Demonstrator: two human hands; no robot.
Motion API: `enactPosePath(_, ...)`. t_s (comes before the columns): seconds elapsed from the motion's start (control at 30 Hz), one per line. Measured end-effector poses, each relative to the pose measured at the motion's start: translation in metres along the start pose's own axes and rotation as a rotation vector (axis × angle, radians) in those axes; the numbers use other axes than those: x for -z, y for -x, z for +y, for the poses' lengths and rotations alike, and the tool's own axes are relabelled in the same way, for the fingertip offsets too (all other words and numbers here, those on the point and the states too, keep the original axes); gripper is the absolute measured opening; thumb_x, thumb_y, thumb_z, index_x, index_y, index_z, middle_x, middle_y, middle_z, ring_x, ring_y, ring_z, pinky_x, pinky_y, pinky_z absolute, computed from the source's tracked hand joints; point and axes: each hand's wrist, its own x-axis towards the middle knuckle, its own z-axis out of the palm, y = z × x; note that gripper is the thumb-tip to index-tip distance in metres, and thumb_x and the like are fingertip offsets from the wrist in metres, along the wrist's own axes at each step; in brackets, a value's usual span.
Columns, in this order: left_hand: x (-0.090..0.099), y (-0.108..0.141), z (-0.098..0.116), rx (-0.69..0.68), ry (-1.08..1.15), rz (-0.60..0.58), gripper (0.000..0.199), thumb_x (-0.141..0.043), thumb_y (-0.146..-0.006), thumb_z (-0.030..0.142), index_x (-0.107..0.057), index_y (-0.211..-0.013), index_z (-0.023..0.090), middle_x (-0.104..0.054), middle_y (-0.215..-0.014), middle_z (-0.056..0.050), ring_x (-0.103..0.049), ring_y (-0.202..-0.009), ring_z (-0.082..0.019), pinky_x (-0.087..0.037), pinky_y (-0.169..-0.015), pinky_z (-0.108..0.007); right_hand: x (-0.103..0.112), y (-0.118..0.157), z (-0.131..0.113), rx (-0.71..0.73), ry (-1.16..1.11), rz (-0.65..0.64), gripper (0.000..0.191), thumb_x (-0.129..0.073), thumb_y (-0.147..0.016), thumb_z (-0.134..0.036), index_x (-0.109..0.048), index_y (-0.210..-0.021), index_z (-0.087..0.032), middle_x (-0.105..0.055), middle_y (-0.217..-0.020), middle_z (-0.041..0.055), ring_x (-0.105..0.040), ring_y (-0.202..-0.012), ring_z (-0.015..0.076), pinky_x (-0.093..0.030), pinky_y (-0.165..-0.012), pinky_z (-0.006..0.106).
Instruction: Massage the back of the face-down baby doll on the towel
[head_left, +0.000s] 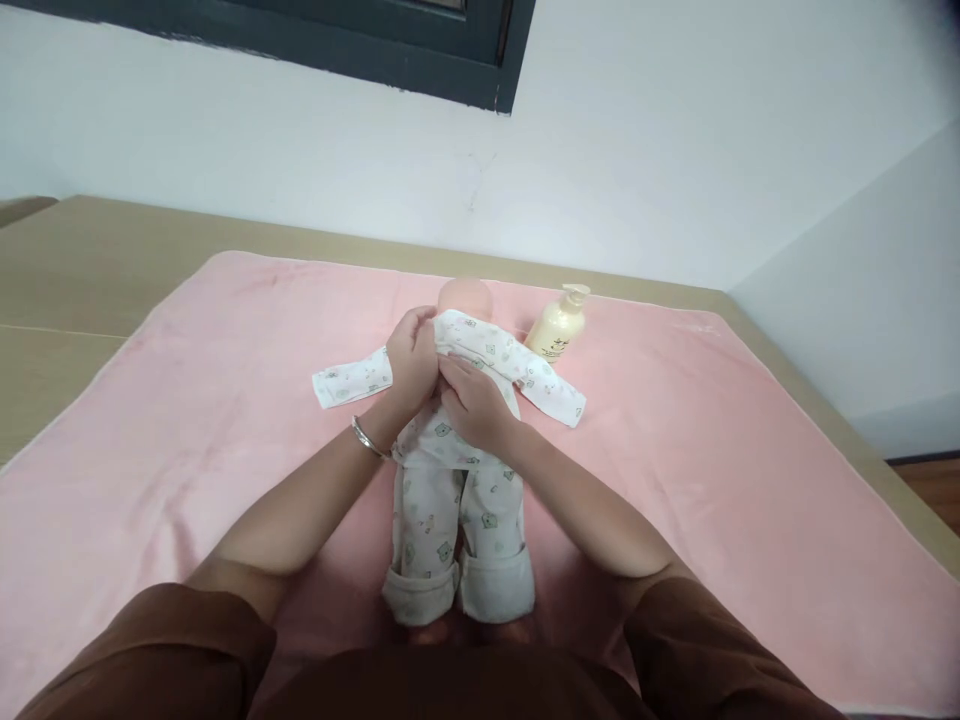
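Observation:
A baby doll lies on its back, its head away from me and its feet near my body. It wears a white printed baby shirt and matching trousers with turned-up cuffs. Both sleeves are spread out sideways. My left hand, a silver bangle on its wrist, curls over the shirt at the left shoulder and chest side. Beside it my right hand lies across the chest, fingers bent in against the same cloth. Where the fingertips meet is hidden, and the doll's face is mostly covered.
A cream pump bottle lies tilted to the right of the doll's head, close to the right sleeve. Under everything is a pink blanket on a wooden table. A white wall with a dark window frame stands behind.

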Motion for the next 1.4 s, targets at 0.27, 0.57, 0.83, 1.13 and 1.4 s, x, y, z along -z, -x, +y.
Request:
enactPosePath(0.27,-0.007,0.007,-0.031,-0.146,-0.27,-0.133,0.036,-0.04,-0.098,0.031,-0.066,-0.119,0.017,-0.071,-0.126,-0.013,-0.064,-0.121,-0.026,-0.049,-0.113,-0.044,0.006,-0.017,0.052,-0.046,0.197,-0.08,0.049,-0.033,-0.101,-0.022,-0.063,-0.14,-0.017,-0.052,-0.156,0.0081,-0.038,-0.153,0.0246,-0.021,-0.131,0.055)
enactPosePath(0.57,-0.011,-0.001,-0.043,-0.141,-0.412,-0.225,0.042,-0.042,-0.091,0.023,-0.066,-0.124,0.017,-0.063,-0.144,-0.013,-0.049,-0.144,-0.029,-0.026,-0.129,-0.055,-0.006,0.003,0.017,-0.267,0.418,0.005,0.058,-0.035,-0.103,-0.026,-0.041,-0.154,0.001,-0.035,-0.163,0.0237,-0.028,-0.157,0.035,-0.023,-0.13,0.056)
enactPosePath(0.83,-0.011,-0.002,-0.044,-0.17,-0.398,-0.223,0.045,-0.038,-0.089,0.019,-0.067,-0.123,0.014,-0.067,-0.137,-0.013,-0.056,-0.136,-0.026,-0.034,-0.126,-0.049,0.007,-0.014,0.046,-0.254,0.284,-0.096,0.056,-0.038,-0.102,-0.031,-0.045,-0.155,-0.012,-0.032,-0.168,0.0118,-0.024,-0.159,0.0299,-0.019,-0.131,0.058)
enactPosePath(1.13,-0.009,-0.001,-0.046,-0.159,-0.354,-0.195,0.041,-0.039,-0.091,0.021,-0.069,-0.118,0.02,-0.069,-0.135,-0.009,-0.058,-0.134,-0.024,-0.038,-0.124,-0.047,-0.019,0.01,0.01,-0.146,0.388,0.009,0.059,-0.035,-0.099,-0.021,-0.042,-0.153,0.001,-0.035,-0.164,0.022,-0.026,-0.158,0.031,-0.018,-0.132,0.054)
enactPosePath(1.4,-0.01,-0.001,-0.047,-0.171,-0.347,-0.202,0.041,-0.041,-0.089,0.021,-0.069,-0.118,0.021,-0.069,-0.135,-0.008,-0.056,-0.136,-0.025,-0.036,-0.126,-0.048,0.002,-0.015,0.047,-0.41,0.315,0.024,0.066,-0.038,-0.103,-0.039,-0.036,-0.158,-0.004,-0.031,-0.166,0.0203,-0.026,-0.157,0.0355,-0.024,-0.128,0.059)
